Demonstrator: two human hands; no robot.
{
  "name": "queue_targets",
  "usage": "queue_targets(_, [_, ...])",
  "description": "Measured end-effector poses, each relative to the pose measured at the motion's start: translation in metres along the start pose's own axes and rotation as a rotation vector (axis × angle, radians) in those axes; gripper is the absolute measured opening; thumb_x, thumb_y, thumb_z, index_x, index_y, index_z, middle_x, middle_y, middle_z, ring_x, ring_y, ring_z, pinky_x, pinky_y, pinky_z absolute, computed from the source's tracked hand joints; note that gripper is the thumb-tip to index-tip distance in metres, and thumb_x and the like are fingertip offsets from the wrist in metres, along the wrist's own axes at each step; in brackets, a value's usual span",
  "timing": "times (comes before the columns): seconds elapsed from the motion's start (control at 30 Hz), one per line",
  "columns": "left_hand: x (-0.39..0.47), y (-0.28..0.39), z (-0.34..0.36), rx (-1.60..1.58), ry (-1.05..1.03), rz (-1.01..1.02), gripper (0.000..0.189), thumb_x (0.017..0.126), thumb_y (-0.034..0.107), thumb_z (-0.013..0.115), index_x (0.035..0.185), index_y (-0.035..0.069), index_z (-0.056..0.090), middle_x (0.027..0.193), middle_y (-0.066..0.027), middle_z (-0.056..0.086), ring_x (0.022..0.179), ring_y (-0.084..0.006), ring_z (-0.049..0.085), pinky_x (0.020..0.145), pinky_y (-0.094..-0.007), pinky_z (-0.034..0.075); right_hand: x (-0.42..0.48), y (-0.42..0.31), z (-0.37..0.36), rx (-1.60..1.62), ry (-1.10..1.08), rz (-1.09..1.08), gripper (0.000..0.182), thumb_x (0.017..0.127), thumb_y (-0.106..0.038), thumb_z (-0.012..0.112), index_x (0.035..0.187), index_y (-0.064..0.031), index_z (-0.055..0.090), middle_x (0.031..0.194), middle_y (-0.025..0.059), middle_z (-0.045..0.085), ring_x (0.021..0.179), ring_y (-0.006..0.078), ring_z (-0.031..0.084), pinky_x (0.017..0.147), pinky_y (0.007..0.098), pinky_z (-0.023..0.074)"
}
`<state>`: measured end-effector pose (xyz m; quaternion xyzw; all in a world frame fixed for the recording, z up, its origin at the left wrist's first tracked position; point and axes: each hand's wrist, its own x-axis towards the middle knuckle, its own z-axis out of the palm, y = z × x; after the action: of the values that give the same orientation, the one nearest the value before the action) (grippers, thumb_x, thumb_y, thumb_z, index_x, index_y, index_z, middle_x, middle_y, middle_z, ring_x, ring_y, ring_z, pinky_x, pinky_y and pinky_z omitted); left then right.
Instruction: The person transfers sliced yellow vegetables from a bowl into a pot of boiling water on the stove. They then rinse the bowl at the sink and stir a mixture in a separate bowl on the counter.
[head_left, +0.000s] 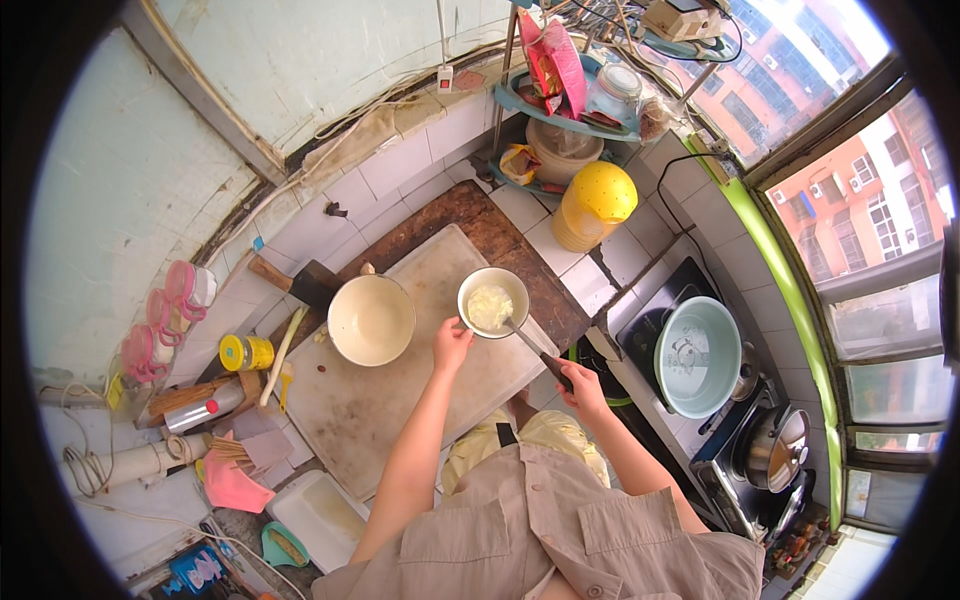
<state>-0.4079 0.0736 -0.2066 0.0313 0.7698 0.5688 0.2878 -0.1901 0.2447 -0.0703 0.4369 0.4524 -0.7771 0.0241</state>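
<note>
My left hand (451, 345) grips the near-left rim of a small white bowl (519, 292). In the bowl lies a pale yellow, lumpy food (490, 304). My right hand (581, 388) is closed around the dark handle of a metal utensil (534, 343), whose head dips into the food and is partly hidden by it. Left of this bowl, a larger cream enamel basin (372, 321) with a dark rim rests on a pale cutting board (405, 405). Nothing shows inside the basin.
A cleaver (304, 281) lies beyond the basin, beside a pale stick (283, 356) and a yellow-lidded jar (246, 352). A yellow container (592, 210) stands at the back right. To the right are a light blue basin (697, 357) and a lidded steel pot (772, 450) on a stove.
</note>
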Motion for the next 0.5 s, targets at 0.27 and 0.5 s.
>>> queue_targets(0.27, [-0.001, -0.001, 0.002, -0.024, 0.025, 0.002, 0.045, 0.084, 0.006, 0.067, 0.123, -0.006, 0.049, 0.084, -0.0131, 0.068, 0.071, -0.0167, 0.067, 0.064, -0.0278, 0.055, -0.021, 0.001, -0.002, -0.371, 0.131, -0.355, 0.037, 0.089, -0.014, 0.053, 0.125, -0.0073, 0.059, 0.071, -0.0016, 0.056, 0.057, 0.0060, 0.047, 0.050, 0.0212, 0.0377])
queue_targets(0.5, [0.001, 0.000, -0.001, -0.029, -0.009, -0.017, 0.045, 0.086, 0.002, 0.064, 0.125, -0.008, 0.045, 0.088, -0.0146, 0.066, 0.075, -0.0183, 0.067, 0.065, -0.0278, 0.057, -0.037, -0.009, 0.005, -0.814, 0.277, -0.844, 0.043, 0.081, -0.012, 0.062, 0.124, -0.0086, 0.060, 0.077, 0.0066, 0.063, 0.059, 0.0153, 0.057, 0.060, 0.0278, 0.0481])
